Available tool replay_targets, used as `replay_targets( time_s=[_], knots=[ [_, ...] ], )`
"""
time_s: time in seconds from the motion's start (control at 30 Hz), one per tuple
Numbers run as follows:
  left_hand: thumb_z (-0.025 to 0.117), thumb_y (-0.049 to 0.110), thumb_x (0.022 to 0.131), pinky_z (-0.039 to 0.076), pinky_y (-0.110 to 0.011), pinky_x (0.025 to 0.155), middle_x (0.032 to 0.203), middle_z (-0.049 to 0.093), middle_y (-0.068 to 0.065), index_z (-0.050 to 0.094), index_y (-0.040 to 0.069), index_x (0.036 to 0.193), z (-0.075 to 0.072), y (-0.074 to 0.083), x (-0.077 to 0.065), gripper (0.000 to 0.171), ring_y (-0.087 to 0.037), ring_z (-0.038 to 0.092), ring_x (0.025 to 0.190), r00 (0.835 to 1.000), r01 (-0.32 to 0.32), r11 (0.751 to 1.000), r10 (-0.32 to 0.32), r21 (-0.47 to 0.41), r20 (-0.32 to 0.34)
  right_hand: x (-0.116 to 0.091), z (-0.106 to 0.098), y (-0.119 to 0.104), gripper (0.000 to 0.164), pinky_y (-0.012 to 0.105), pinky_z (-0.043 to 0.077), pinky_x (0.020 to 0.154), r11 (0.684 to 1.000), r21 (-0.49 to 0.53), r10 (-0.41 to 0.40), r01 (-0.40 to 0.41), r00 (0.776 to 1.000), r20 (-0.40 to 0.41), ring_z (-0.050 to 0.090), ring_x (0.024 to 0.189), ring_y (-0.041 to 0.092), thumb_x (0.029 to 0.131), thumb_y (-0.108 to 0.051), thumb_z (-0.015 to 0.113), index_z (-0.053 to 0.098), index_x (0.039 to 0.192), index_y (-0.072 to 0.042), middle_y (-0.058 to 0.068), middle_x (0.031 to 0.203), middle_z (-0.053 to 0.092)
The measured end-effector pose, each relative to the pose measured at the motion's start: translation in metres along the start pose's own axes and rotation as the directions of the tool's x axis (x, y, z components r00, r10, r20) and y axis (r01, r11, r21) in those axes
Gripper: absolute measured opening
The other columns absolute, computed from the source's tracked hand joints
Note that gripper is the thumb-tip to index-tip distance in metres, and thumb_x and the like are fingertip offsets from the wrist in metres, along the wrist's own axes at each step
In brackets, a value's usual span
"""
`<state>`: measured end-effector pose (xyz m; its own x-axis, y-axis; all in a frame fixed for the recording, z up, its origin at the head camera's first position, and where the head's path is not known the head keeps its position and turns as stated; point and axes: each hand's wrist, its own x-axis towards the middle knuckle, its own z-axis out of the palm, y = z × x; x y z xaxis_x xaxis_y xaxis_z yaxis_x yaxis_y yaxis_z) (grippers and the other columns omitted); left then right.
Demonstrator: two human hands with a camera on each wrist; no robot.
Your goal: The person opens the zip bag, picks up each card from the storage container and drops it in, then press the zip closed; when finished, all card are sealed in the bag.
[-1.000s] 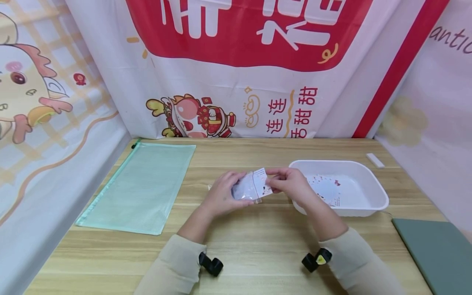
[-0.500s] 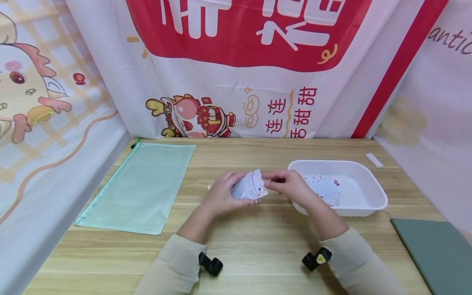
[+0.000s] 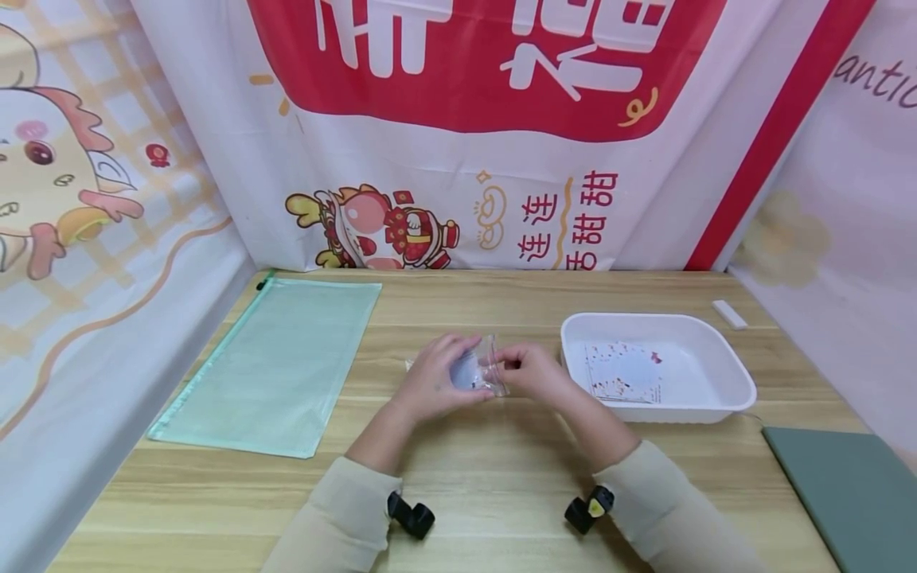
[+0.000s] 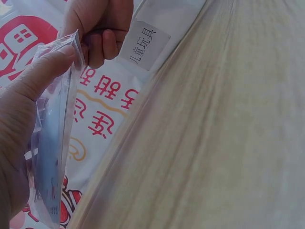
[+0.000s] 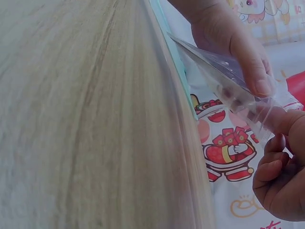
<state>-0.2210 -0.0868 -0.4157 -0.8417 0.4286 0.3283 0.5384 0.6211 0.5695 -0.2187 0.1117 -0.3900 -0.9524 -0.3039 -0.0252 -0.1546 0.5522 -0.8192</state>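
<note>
A small clear plastic bag (image 3: 490, 376) with pale printed cards (image 3: 464, 372) inside is held above the table in the head view. My left hand (image 3: 428, 379) grips it from the left, with the thumb on the near side. At the bag's right end my right hand (image 3: 533, 372) pinches the loose clear plastic between thumb and forefinger. The left wrist view shows the bag (image 4: 55, 138) edge-on, its cards standing inside. Seen from the right wrist, the bag (image 5: 214, 67) slants between both hands. My left palm hides part of it.
To the right stands a white plastic tray (image 3: 688, 415) with several printed cards (image 3: 623, 372) in it. A mint zip pouch (image 3: 268, 370) lies on the left. A small white block (image 3: 729, 313) sits behind the tray, and a grey-green board (image 3: 845, 485) lies front right.
The cards that stuck out of the bag's right end have slid left into it. My right hand has moved left and slightly down, from the cards' edge to the bag's end.
</note>
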Motion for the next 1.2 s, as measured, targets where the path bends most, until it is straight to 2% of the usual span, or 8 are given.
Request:
replay_targets(
  time_s=[0.1, 0.23, 0.43, 0.6, 0.8, 0.93, 1.1, 1.2],
  knots=[
    [0.082, 0.050, 0.072, 0.050, -0.041, 0.091, 0.129, 0.058, -0.004, 0.052, 0.018, 0.142, 0.000, 0.000, 0.000, 0.082, -0.021, 0.057, 0.110, 1.000, -0.008, 1.000, 0.008, -0.002, -0.006, 0.001, 0.001, -0.001, 0.025, 0.020, 0.040, 0.058, 1.000, -0.008, 0.014, -0.013, 1.000, 0.021, 0.046, 0.068, 0.011, 0.086, -0.016, 0.073, 0.074, 0.109, -0.007, -0.003, 0.071, 0.053],
    [0.082, 0.050, 0.071, 0.050, -0.041, 0.091, 0.128, 0.059, -0.005, 0.053, 0.017, 0.141, 0.001, -0.001, 0.000, 0.082, -0.021, 0.058, 0.109, 1.000, -0.012, 1.000, 0.012, 0.004, -0.012, -0.003, -0.007, -0.002, 0.026, 0.022, 0.040, 0.058, 0.999, -0.016, 0.030, -0.030, 1.000, -0.001, 0.046, 0.068, 0.012, 0.086, -0.017, 0.072, 0.073, 0.110, -0.007, -0.002, 0.070, 0.052],
    [0.081, 0.051, 0.071, 0.049, -0.044, 0.095, 0.127, 0.060, -0.006, 0.053, 0.013, 0.140, 0.003, -0.001, 0.001, 0.084, -0.023, 0.057, 0.112, 1.000, -0.008, 1.000, 0.008, 0.011, -0.005, -0.012, -0.049, 0.006, 0.030, 0.023, 0.038, 0.054, 0.999, -0.023, 0.022, -0.024, 0.996, -0.081, 0.044, 0.064, 0.014, 0.088, -0.018, 0.072, 0.071, 0.115, -0.006, -0.002, 0.068, 0.049],
    [0.081, 0.051, 0.071, 0.048, -0.046, 0.098, 0.128, 0.059, -0.007, 0.053, 0.013, 0.141, 0.002, -0.001, 0.000, 0.084, -0.025, 0.056, 0.115, 1.000, 0.007, 1.000, -0.007, 0.015, 0.002, -0.015, -0.096, 0.029, 0.036, 0.024, 0.043, 0.061, 0.991, -0.107, 0.066, -0.079, 0.990, -0.127, 0.048, 0.074, 0.016, 0.091, -0.023, 0.069, 0.067, 0.122, -0.004, 0.002, 0.078, 0.055],
    [0.081, 0.051, 0.072, 0.047, -0.046, 0.099, 0.131, 0.058, -0.006, 0.052, 0.014, 0.142, 0.001, 0.000, 0.000, 0.084, -0.025, 0.055, 0.118, 1.000, 0.019, 1.000, -0.019, 0.011, 0.018, -0.021, -0.143, 0.064, 0.048, 0.033, 0.050, 0.080, 0.954, -0.168, 0.234, -0.249, 0.967, -0.106, 0.053, 0.098, 0.028, 0.094, -0.035, 0.064, 0.058, 0.134, -0.010, 0.015, 0.110, 0.060],
    [0.081, 0.050, 0.072, 0.047, -0.046, 0.099, 0.130, 0.058, -0.007, 0.053, 0.015, 0.141, 0.001, 0.000, -0.001, 0.083, -0.026, 0.055, 0.118, 1.000, 0.018, 1.000, -0.018, 0.007, 0.012, -0.025, -0.161, 0.085, 0.053, 0.037, 0.053, 0.083, 0.929, -0.210, 0.293, -0.305, 0.952, -0.089, 0.055, 0.102, 0.032, 0.094, -0.035, 0.063, 0.053, 0.139, -0.008, 0.019, 0.120, 0.058],
    [0.080, 0.051, 0.073, 0.048, -0.046, 0.098, 0.129, 0.059, -0.006, 0.052, 0.015, 0.141, 0.002, 0.000, -0.001, 0.083, -0.025, 0.056, 0.117, 1.000, 0.013, 1.000, -0.014, 0.015, 0.008, -0.026, -0.172, 0.108, 0.055, 0.037, 0.052, 0.082, 0.901, -0.271, 0.328, -0.338, 0.941, -0.081, 0.057, 0.097, 0.030, 0.093, -0.031, 0.065, 0.051, 0.138, -0.004, 0.022, 0.119, 0.058],
    [0.080, 0.051, 0.073, 0.048, -0.045, 0.098, 0.129, 0.059, -0.006, 0.053, 0.015, 0.141, 0.002, 0.000, 0.000, 0.082, -0.025, 0.056, 0.117, 1.000, 0.014, 1.000, -0.014, 0.015, 0.008, -0.026, -0.177, 0.117, 0.053, 0.038, 0.050, 0.084, 0.891, -0.294, 0.342, -0.347, 0.937, -0.070, 0.054, 0.102, 0.030, 0.091, -0.029, 0.067, 0.053, 0.135, -0.002, 0.022, 0.118, 0.057]
  ],
)
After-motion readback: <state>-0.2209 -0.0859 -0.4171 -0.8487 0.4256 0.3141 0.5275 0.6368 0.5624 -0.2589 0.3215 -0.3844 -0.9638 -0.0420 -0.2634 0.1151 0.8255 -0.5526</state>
